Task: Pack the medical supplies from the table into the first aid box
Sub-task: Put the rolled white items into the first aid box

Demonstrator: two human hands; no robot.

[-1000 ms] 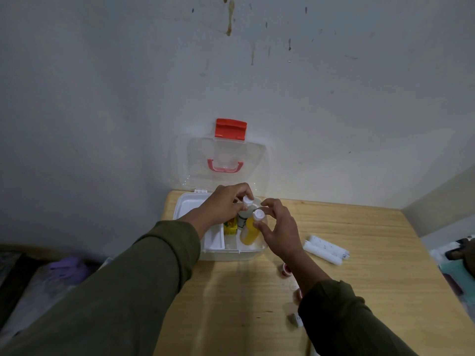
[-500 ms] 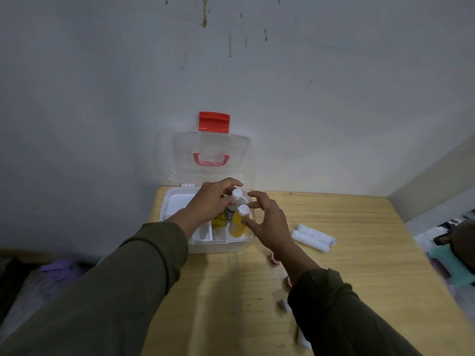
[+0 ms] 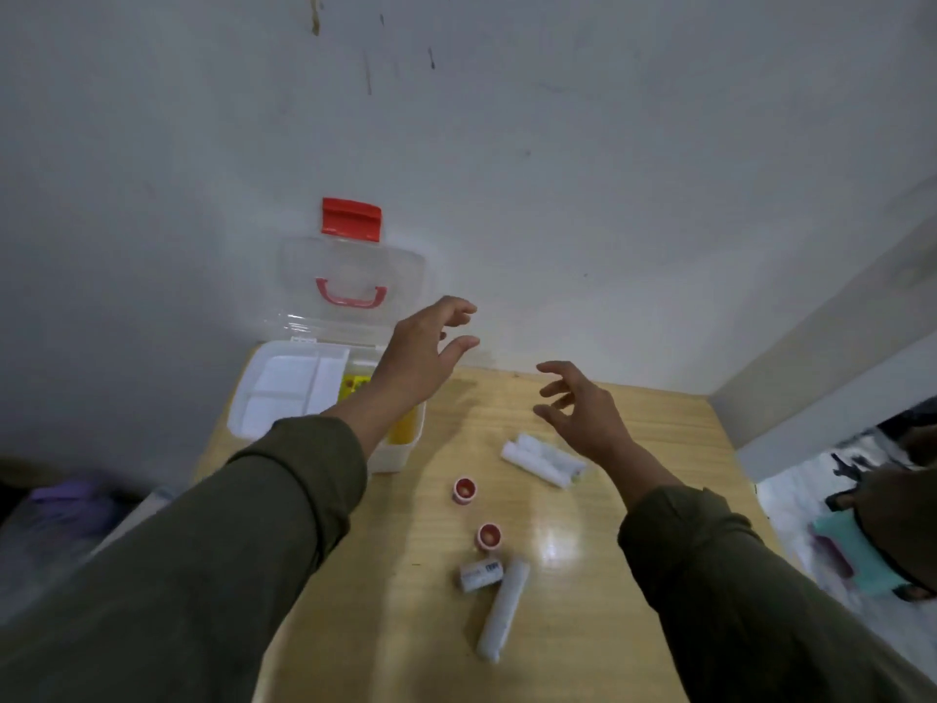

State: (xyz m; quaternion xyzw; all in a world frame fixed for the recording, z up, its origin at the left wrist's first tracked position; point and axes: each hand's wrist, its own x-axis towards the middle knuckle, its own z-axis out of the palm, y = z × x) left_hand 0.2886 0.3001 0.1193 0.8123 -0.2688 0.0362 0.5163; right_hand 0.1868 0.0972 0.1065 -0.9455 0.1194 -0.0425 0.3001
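The white first aid box (image 3: 263, 398) stands open at the table's far left corner, its clear lid (image 3: 350, 291) with red handle and latch leaning on the wall. Yellow items (image 3: 355, 387) show inside, partly hidden by my left arm. My left hand (image 3: 426, 347) hovers over the box's right side, fingers spread, holding nothing. My right hand (image 3: 583, 408) floats empty above two white bandage rolls (image 3: 542, 459). Two small red-topped jars (image 3: 465, 488) (image 3: 489, 536), a small white tube (image 3: 479, 574) and a long white roll (image 3: 503, 608) lie on the table.
The wooden table (image 3: 634, 575) sits in a corner, walls at the back and right. At the right edge, past the table, someone sits on the floor among scattered items (image 3: 872, 545). A purple object (image 3: 66, 499) lies on the floor at left.
Both hands have let go of the bottles in the box and lifted away to the right, fingers spread. The camera has shifted, showing more of the table's supplies.
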